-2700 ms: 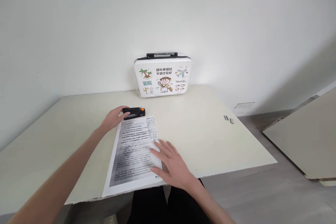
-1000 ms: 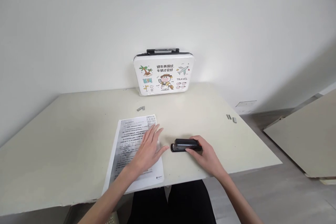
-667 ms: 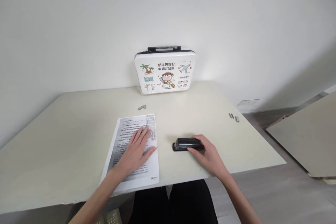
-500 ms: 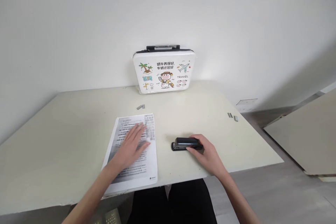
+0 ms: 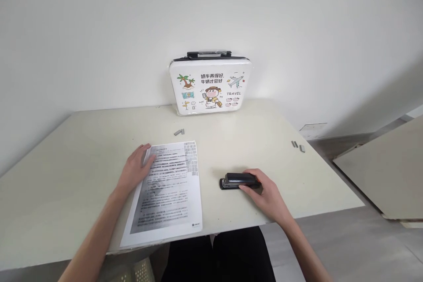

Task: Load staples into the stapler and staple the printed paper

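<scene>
Printed paper [image 5: 168, 189] lies flat at the front of the table, left of centre. My left hand [image 5: 134, 171] is at its upper left edge, thumb on top of the sheet and fingers along the side; whether it pinches the edge is hard to tell. To the right of the paper, a black stapler [image 5: 239, 179] rests on the table, pointing left. My right hand [image 5: 264, 191] is closed around the stapler's rear end, with the thumb in front and the fingers behind.
A white cartoon case [image 5: 209, 86] with a black handle stands against the wall at the back of the pale table [image 5: 82, 163]. Small grey staple strips [image 5: 179, 132] lie behind the paper, and more staple strips [image 5: 297, 146] sit near the right edge.
My left hand has moved left, from the middle of the paper to its left edge, uncovering the text. My right hand still holds the stapler. The view has shifted slightly.
</scene>
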`<state>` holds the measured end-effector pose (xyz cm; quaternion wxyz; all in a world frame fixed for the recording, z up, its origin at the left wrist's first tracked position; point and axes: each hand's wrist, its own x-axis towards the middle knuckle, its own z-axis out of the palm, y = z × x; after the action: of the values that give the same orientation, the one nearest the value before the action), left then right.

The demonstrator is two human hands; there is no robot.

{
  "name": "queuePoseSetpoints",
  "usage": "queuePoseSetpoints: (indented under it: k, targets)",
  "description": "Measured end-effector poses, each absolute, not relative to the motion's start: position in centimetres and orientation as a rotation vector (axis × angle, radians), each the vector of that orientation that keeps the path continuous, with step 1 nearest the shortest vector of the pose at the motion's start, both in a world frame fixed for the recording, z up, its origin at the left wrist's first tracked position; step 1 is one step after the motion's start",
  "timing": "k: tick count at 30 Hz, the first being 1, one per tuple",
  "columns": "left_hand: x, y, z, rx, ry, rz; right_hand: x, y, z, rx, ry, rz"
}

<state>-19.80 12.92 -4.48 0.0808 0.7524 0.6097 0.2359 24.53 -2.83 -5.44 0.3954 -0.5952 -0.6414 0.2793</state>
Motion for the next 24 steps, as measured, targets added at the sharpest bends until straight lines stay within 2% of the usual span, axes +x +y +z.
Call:
queuePoseSetpoints:
  k: [24]
  targets:
    - [-19.73, 12.52, -4.49, 2.224, 1.862, 0.745, 24.32, -2.79, -5.63, -1.508, -1.594, 0.699]
